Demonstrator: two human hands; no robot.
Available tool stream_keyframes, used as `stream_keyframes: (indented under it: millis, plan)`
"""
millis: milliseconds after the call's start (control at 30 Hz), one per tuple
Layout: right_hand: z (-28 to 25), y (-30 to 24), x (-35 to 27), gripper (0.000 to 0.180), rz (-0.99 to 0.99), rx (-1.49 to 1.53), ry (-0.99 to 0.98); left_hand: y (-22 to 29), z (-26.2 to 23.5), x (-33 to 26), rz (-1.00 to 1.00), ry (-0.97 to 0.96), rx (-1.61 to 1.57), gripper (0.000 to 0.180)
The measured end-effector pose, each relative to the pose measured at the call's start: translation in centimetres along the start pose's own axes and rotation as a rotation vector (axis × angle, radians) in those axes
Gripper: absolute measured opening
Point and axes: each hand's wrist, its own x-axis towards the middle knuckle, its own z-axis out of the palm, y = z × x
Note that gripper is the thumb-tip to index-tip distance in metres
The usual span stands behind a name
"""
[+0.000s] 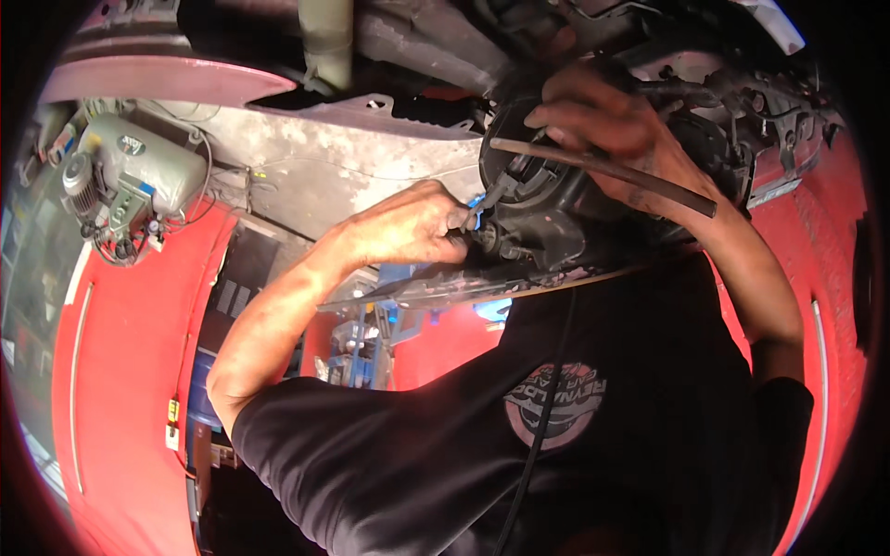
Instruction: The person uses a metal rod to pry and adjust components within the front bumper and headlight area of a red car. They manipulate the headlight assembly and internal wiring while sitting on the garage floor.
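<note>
My left hand [422, 225] is closed, its fingertips pressed together beside a small blue piece [476, 212] and a grey, narrow metal-looking part [502, 191]. What exactly it grips is hidden by the fingers. Above and to the right, my right hand [607, 120] has bent, slightly blurred fingers over a round black housing [496, 153] on the underside of a vehicle part. A dark straight rod [649, 181] crosses in front of my right palm and wrist; I cannot tell whether the hand holds it. Below the housing lies a black moulded part [556, 232].
Pinkish-red bodywork [176, 80] and a pale tube [326, 42] run along the top. A grey air compressor [148, 157] stands at left, near a red panel [120, 352]. Blue shelving [366, 347] with assorted items shows beneath my left forearm. A black cable [547, 417] hangs over my shirt.
</note>
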Motion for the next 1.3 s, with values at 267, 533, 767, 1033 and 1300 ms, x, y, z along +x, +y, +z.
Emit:
stream_keyframes:
  millis: [267,533,767,1033,1300]
  plan:
    - [0.0,0.2,-0.1,0.017,-0.040,-0.052,0.021,-0.6,0.7,-0.2,0.068,0.110,-0.083,0.023]
    - [0.0,-0.3,0.1,0.016,-0.064,-0.062,0.025,-2.4,1.5,-0.3,0.108,0.118,-0.156,0.018]
    - [-0.1,0.0,0.2,0.020,-0.067,-0.102,0.060,-0.1,-0.1,-0.4,0.100,0.140,-0.103,0.020]
    - [-0.4,-0.1,0.2,0.021,-0.062,-0.086,0.020,-3.6,-2.9,-2.6,0.026,0.274,-0.125,0.025]
    - [-0.6,0.1,0.1,0.037,0.000,-0.090,-0.035,-0.5,-0.9,-0.9,0.147,0.326,-0.252,0.025]
